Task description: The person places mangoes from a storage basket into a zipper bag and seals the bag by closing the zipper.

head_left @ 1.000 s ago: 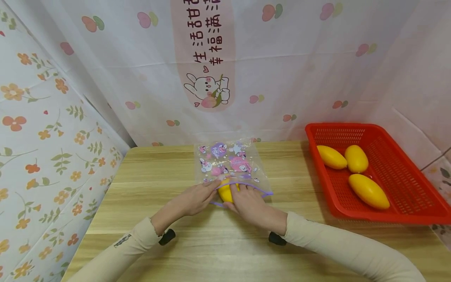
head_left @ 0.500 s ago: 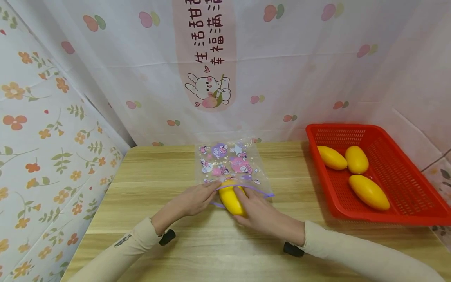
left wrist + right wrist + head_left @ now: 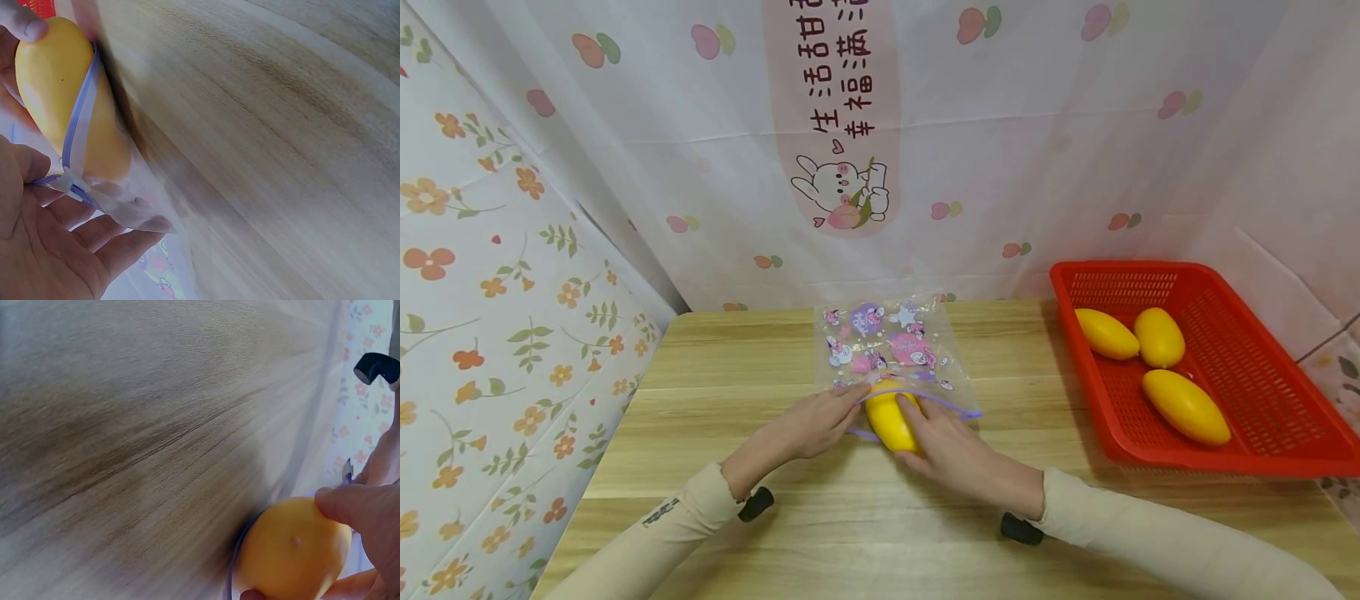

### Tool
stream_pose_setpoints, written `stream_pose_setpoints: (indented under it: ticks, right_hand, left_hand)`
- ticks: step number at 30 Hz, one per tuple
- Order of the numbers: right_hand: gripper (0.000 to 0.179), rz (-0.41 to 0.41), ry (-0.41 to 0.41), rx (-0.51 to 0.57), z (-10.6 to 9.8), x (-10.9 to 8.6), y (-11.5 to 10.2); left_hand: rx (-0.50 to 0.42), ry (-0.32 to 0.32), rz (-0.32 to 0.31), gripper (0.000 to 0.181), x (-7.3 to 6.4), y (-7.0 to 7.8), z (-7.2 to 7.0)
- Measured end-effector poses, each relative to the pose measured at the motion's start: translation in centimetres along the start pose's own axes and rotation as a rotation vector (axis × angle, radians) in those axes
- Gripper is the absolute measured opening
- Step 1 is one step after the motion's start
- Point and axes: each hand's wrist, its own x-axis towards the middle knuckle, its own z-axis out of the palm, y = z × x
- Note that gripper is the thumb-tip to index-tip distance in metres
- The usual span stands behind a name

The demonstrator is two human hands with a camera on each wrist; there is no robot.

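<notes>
A yellow mango (image 3: 891, 427) lies partly inside a clear, cartoon-printed zip bag (image 3: 883, 337), its near end sticking out of the purple-edged mouth. With fingers and thumb around that exposed end, my right hand (image 3: 958, 457) holds the mango. My left hand (image 3: 816, 423) pinches the left corner of the bag's mouth between thumb and fingers. In the left wrist view, the purple zip strip (image 3: 78, 119) crosses the mango's middle, and the left fingers spread behind the plastic. The right wrist view shows the mango's rounded end (image 3: 297, 544) under the right thumb.
On the right of the wooden table (image 3: 715, 350) stands a red plastic basket (image 3: 1120, 437) with 3 more yellow mangoes (image 3: 1185, 407) in it. A patterned curtain (image 3: 985, 150) hangs behind the table's far edge, and a flowered cloth (image 3: 512, 333) covers the left side.
The right hand has shifted back toward the right, its fingers leaving the bag's mouth for the mango's near end. More mango shows outside than a second ago. The left hand has stayed put.
</notes>
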Motion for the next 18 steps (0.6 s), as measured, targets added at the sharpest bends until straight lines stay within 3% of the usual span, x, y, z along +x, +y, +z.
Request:
stream_pose_setpoints:
  ticks: [18]
  right_hand:
    - [0.071, 0.038, -0.031, -0.002, 0.79, 1.03, 0.21]
  left_hand:
    - [-0.017, 0.033, 0.023, 0.045, -0.06, -0.10, -0.12]
